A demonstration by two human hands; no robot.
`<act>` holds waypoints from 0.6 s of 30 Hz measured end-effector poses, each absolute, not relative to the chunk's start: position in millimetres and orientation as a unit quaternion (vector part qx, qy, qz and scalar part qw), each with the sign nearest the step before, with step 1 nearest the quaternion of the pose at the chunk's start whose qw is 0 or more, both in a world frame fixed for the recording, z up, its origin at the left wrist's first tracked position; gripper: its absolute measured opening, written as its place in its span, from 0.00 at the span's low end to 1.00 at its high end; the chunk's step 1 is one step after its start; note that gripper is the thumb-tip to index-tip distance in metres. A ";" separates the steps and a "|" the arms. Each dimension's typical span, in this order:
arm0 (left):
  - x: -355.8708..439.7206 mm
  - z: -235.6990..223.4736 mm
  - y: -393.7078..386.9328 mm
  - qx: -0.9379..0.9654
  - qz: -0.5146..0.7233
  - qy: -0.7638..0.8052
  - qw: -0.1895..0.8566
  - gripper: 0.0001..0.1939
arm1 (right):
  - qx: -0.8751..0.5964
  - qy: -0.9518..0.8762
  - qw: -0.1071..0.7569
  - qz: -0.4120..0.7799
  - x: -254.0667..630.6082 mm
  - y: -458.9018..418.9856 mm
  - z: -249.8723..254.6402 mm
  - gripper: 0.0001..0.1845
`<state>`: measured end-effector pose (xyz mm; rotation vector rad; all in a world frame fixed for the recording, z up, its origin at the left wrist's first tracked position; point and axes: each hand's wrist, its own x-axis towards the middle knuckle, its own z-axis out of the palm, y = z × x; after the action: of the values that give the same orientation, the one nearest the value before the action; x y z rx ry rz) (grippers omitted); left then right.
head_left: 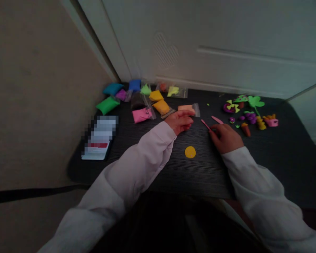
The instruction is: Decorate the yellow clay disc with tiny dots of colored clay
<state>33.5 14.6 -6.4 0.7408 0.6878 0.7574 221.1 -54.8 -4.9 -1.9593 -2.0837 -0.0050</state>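
My left hand [179, 121] rests on the dark table [147, 165] with fingers curled, touching a peach clay packet [187, 108] in a clear bag. My right hand [225, 137] is closed on a thin pink modelling tool [205, 124] whose tip points up and left. A second pink tool [217, 119] lies just beyond it. A flat yellow clay disc [190, 152] sits on the table between my two wrists, touched by neither hand.
Several coloured clay packets [142, 115] lie at the table's back left. Small finished clay figures [249, 112] cluster at the back right. A card or booklet [98, 138] lies near the left edge. A white door [213, 42] stands behind.
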 end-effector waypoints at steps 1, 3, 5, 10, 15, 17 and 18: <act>33.2 -7.1 14.8 0.356 0.352 0.321 0.804 0.14 | -0.676 -0.724 0.142 0.003 223.1 -54.6 -5.2 0.15; 32.3 -8.9 15.7 0.389 0.355 0.330 0.783 0.13 | -0.677 -0.723 0.137 -0.002 230.4 -53.3 -5.1 0.15; 31.2 -10.9 16.5 0.468 0.365 0.378 0.711 0.12 | -0.700 -0.699 0.146 -0.028 241.6 -51.6 -4.1 0.16; 28.9 -14.9 11.1 0.591 0.358 0.412 0.594 0.15 | -0.751 -0.645 0.124 -0.062 264.3 -50.6 -3.4 0.17; 26.6 -15.0 -4.4 0.728 0.310 0.444 0.421 0.17 | -0.771 -0.626 0.096 -0.066 257.2 -50.2 -8.2 0.13; 25.2 -14.4 -9.4 0.767 0.286 0.446 0.362 0.16 | -0.778 -0.617 0.093 -0.070 252.3 -50.1 -9.5 0.13; 24.4 -14.3 -11.5 0.782 0.276 0.447 0.335 0.15 | -0.781 -0.613 0.093 -0.073 250.4 -50.2 -9.8 0.15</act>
<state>24.4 -11.5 -14.3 2.0394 1.1670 0.7196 250.4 -50.2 -9.8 -2.3195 -1.8191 -0.2154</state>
